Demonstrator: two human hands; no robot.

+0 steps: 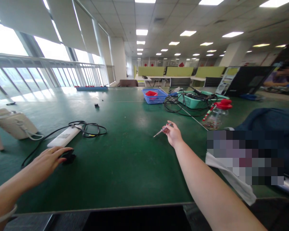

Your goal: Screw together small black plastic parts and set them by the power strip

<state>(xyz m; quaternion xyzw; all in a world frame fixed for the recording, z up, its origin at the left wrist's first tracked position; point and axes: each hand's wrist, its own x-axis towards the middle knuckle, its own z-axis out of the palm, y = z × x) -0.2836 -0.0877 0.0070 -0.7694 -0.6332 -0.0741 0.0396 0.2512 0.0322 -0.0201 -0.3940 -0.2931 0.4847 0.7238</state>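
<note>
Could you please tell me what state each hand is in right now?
Left hand: closed on a small black object.
Right hand: closed, holding a slim screwdriver-like tool.

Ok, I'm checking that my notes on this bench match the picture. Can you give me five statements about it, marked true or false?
1. The right hand holds a slim tool. True.
2. The blue basket has a red item in it. True.
3. The left hand is on the blue basket. False: it is at a small black object; whether it grips it is unclear.
4. Dark cables lie in the green basket. True.
5. The clear bottle has a green lid. False: its lid is red.
</note>
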